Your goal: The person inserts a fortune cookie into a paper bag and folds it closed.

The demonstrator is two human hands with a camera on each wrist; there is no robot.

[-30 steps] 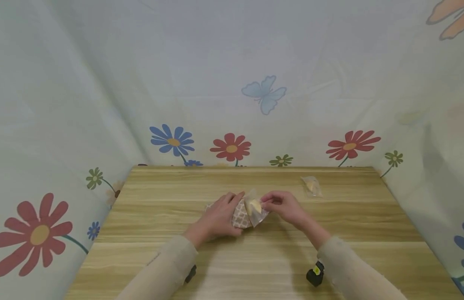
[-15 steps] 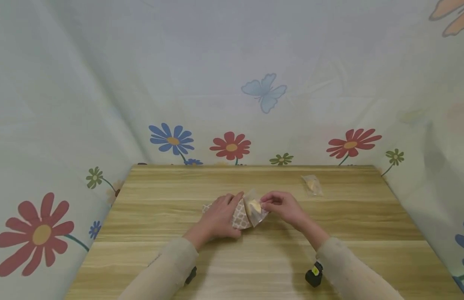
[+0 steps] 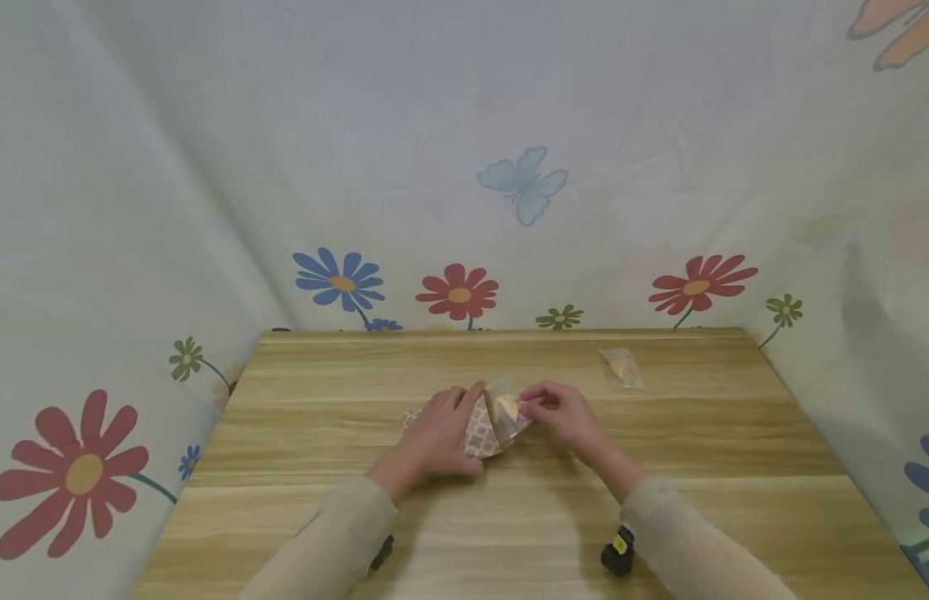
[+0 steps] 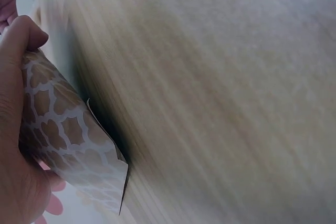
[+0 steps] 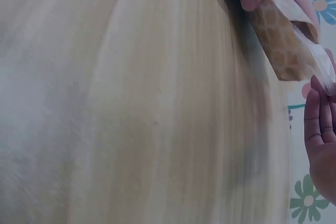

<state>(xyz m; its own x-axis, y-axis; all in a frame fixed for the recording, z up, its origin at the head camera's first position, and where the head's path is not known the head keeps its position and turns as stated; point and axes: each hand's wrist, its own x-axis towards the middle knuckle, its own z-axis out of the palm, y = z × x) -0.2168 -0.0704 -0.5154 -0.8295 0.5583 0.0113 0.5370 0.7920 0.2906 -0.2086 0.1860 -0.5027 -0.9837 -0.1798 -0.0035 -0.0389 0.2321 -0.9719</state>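
My left hand [image 3: 434, 433] holds a brown-and-white patterned paper bag [image 3: 479, 432] that lies on its side on the wooden table. Its open mouth faces right. Fingers and thumb reach round the bag, whose other end [image 4: 92, 163] sticks out past the palm in the left wrist view. At the mouth, my right hand [image 3: 565, 412] pinches the edge of a clear packet [image 3: 507, 407] with something pale yellow inside. Part of this packet sits within the bag's opening. In the right wrist view the packet's clear film [image 5: 319, 61] runs from the bag to my right fingertips.
A second clear packet [image 3: 621, 367] with a pale yellow piece lies toward the back right of the table [image 3: 322, 375]. Flower-printed cloth [image 3: 404, 150] hangs behind the table and at both sides. Dark wrist devices [image 3: 617, 557] show beneath the sleeves.
My right hand has shifted slightly left with the packet, which sits a little deeper in the bag's mouth. My left hand keeps its hold on the bag.
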